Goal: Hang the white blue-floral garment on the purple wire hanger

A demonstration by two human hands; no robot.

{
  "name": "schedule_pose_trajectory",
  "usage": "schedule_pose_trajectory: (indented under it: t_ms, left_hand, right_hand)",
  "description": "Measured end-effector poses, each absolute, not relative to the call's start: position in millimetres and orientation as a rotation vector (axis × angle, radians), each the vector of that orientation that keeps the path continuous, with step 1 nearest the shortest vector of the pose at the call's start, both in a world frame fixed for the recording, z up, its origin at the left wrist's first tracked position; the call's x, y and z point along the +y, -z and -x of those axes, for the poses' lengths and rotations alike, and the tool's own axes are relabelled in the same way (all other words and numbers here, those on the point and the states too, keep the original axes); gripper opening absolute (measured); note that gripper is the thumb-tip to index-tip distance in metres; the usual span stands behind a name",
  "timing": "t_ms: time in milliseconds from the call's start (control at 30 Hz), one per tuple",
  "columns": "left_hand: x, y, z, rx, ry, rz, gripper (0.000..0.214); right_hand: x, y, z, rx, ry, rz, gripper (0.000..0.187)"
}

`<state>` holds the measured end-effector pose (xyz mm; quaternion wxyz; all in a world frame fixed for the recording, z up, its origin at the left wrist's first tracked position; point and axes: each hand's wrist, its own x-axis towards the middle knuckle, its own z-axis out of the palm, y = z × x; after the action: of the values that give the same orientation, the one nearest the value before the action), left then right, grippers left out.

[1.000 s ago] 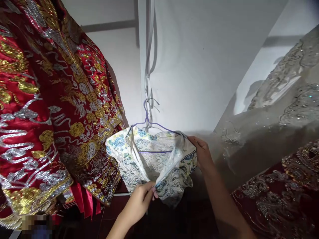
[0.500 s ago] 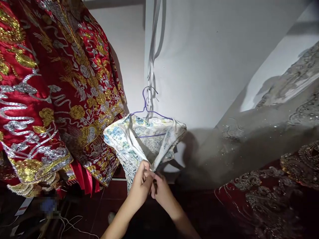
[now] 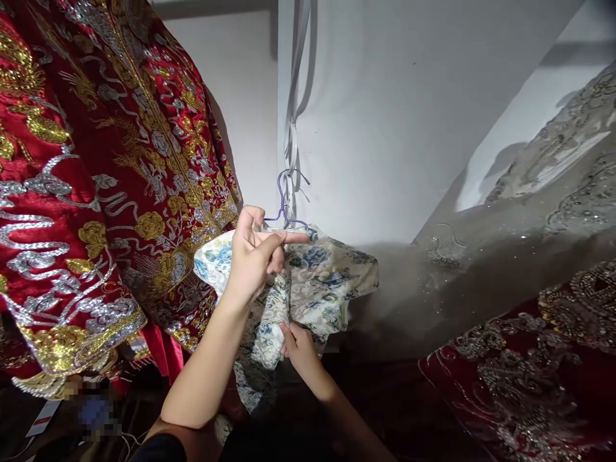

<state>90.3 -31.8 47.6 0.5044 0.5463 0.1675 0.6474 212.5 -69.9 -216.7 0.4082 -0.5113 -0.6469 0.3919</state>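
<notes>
A white blouse with a blue, green and yellow floral print hangs on a thin purple hanger. My left hand is raised to its neckline just under the hanger hook. Its thumb and fingers are pinched at the collar, with one finger stretched out to the right; the fingers partly hide the cloth. Lower down, my right hand pinches the front edge of the blouse between thumb and fingers. The two front sides meet in a gathered fold between my hands.
A red jacket with gold and silver embroidery hangs close on the left. White straps hold the hanger against the pale wall. On the right are sheer beaded fabric and a dark red beaded garment. Cables lie at lower left.
My left hand has moved up from the bottom of the V neckline to the collar. My right hand has stayed low on the front edge. The open neckline has been drawn together.
</notes>
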Motion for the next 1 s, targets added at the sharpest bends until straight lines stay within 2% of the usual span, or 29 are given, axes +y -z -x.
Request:
schedule_pose_trajectory:
  t_ms: [100,200,333,433,633,833,1000]
  left_hand:
    - [-29.6,-47.4,-82.7,0.442,-1.473,-1.387,0.035]
    - [-30.3,-39.6,-78.0,0.541,-1.389,-1.413,0.032]
    - [-34.1,-33.7,-77.8,0.616,-1.281,-1.464,0.029]
    - [-36.3,-28.1,-78.1,0.658,-1.275,-1.486,0.026]
    - [-31.0,0.6,-83.2,0.789,-1.343,-1.454,0.03]
    - [-30.7,13.1,-94.5,0.815,-1.471,-1.368,0.029]
    - [-42.8,16.4,-100.6,0.871,-1.544,-1.413,0.026]
  right_hand:
    - [-62.2,184.7,-223.5,-1.704,-0.907,1.243,0.045]
    - [-50.1,120.3,-239.6,-1.63,-0.826,1.12,0.031]
    - [-31.2,27.0,-248.5,-1.589,-0.538,0.995,0.043]
    - [-20.7,-7.8,-243.6,-1.738,-0.531,1.025,0.026]
    - [-16.9,-6.5,-236.2,-1.791,-0.348,1.042,0.022]
    - [-12.6,-5.7,-237.2,-1.849,-0.367,1.029,0.021]
    - [-10.4,2.6,-240.5,-1.897,-0.536,0.942,0.021]
